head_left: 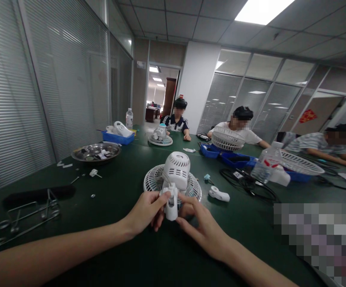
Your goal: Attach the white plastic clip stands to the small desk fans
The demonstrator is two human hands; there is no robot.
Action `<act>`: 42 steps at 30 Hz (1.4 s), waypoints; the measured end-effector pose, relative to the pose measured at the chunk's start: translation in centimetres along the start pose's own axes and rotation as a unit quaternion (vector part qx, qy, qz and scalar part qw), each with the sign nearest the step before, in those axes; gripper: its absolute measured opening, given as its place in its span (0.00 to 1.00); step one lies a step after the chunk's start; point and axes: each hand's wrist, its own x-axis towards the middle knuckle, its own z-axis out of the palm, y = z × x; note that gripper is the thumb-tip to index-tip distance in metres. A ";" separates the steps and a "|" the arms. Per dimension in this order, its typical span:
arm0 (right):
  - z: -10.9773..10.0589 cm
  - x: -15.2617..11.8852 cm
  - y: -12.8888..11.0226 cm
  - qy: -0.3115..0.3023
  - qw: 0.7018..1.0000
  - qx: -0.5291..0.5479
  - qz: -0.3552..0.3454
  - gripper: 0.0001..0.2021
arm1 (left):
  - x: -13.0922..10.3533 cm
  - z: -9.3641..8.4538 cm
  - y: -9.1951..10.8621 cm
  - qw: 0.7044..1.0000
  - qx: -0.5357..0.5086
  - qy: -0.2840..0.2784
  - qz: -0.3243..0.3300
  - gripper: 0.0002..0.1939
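Note:
A small white fan (177, 169) lies with its round grille (150, 179) down on the green table, its motor housing on top. A white plastic bracket (172, 213) sticks out from the near side of the housing. My left hand (149, 207) pinches this bracket from the left, thumb on top. From the right, my right hand (201, 219) has its index finger and thumb against the same bracket; its other fingers are partly hidden. To the right of the fan lie a curved white plastic part (219, 194) and a small light-blue piece (208, 177).
A metal bowl (77, 154) of small parts and a blue bin (128, 140) stand at the left, near bent metal rods (26, 227). Black cable (244, 187), a plastic bottle (265, 165) and blue trays (210, 151) are at the right. Several people sit around the table.

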 end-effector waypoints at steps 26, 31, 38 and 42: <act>-2.0 1.4 -1.0 -0.062 0.976 -0.206 -0.042 0.16 | 0.3 -3.0 1.5 0.801 0.507 0.048 0.314 0.24; -2.2 3.4 0.1 -0.046 0.979 -0.200 0.008 0.18 | 3.8 -7.4 2.7 0.748 0.613 0.150 0.206 0.24; -0.7 7.1 1.7 -0.012 0.962 -0.271 0.028 0.19 | 10.0 -12.0 3.3 0.686 0.683 0.246 0.037 0.23; 0.4 9.3 2.1 0.024 0.950 -0.307 0.046 0.17 | 14.4 -13.8 2.5 0.685 0.663 0.301 0.004 0.22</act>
